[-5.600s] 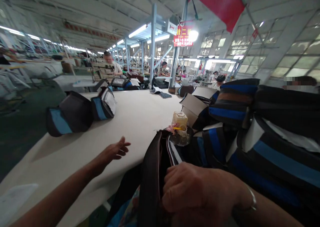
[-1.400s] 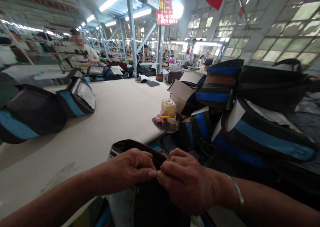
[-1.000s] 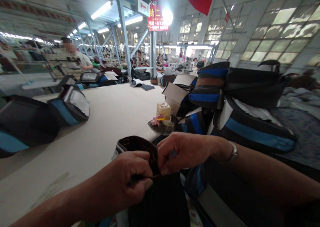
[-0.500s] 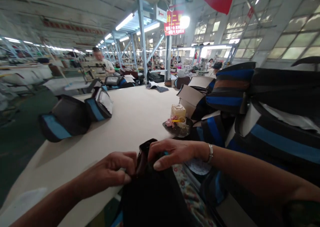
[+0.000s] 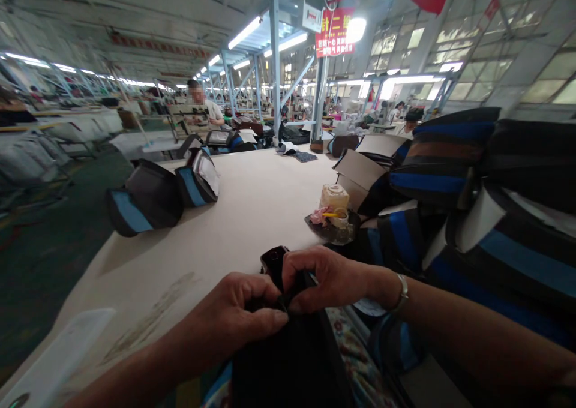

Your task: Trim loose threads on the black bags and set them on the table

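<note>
A black bag piece (image 5: 292, 360) lies in front of me at the near table edge, its narrow upper end rising past my fingers. My left hand (image 5: 245, 312) pinches its edge between thumb and fingers. Close beside it, my right hand (image 5: 321, 279) also pinches the black piece, with a bracelet (image 5: 402, 293) on that wrist. The two sets of fingertips almost meet. What exactly lies between them is too dark and small to make out. Patterned cloth (image 5: 353, 354) shows beneath the piece on the right.
Black bags with blue stripes (image 5: 432, 156) are piled along the right. Two more bags (image 5: 155, 195) stand at the table's left edge. A dark dish (image 5: 335, 231) holds a yellowish block and pink scraps. A white plastic strip (image 5: 67, 354) lies near left. Co-workers (image 5: 204, 108) sit farther back.
Both hands have come closer together at the bag piece, the left moving right and pinching nearer the right fingertips. The camera view has shifted left.
</note>
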A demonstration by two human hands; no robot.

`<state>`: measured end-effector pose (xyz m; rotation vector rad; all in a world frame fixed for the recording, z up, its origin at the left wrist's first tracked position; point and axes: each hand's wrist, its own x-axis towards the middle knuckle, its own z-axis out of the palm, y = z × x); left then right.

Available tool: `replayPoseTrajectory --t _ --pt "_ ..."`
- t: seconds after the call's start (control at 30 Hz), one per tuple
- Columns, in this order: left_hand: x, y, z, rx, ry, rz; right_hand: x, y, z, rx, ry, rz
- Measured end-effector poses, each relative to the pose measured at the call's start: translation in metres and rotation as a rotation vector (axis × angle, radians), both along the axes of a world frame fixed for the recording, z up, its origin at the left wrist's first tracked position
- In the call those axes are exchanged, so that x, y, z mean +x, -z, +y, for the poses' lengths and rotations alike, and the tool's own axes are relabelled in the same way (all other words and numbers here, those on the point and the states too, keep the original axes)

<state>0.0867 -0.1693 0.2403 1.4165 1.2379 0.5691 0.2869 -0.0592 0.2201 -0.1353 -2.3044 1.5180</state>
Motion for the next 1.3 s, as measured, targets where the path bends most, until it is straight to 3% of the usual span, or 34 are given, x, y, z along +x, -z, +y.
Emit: replayPoseTrajectory --t 0.17,0.43,0.57,0.77,0.97,1.17,1.23,1.3 --pt "0.005 0.003 0.001 -0.008 -0.014 -0.013 0.008 -0.006 -0.004 -0.209 -0.002 -0.083" --pt "0.013 0.001 0.005 -0.035 -0.018 -0.047 0.011 -0.002 -0.004 -0.232 0.036 -0.121" --pt "0.016 0.001 0.005 -0.005 -0.046 0.079 0.012 0.004 -0.002 -0.281 -0.021 -0.059" --pt "0.019 0.007 0.004 -0.036 -0.065 0.080 0.012 0.009 0.001 -0.180 -0.039 -0.048" --pt "0.020 0.003 0.003 -0.064 -0.075 0.015 0.014 0.002 -0.005 -0.211 0.009 -0.079" --pt "0.020 0.008 0.002 -0.068 -0.083 0.011 0.012 -0.002 -0.009 0.118 0.143 -0.099" --pt "0.020 0.010 0.002 -0.080 -0.084 0.011 0.012 0.002 -0.006 0.117 0.112 -0.078" --pt "0.019 0.011 0.002 -0.097 -0.080 -0.015 0.012 0.007 -0.002 0.021 0.062 -0.058"
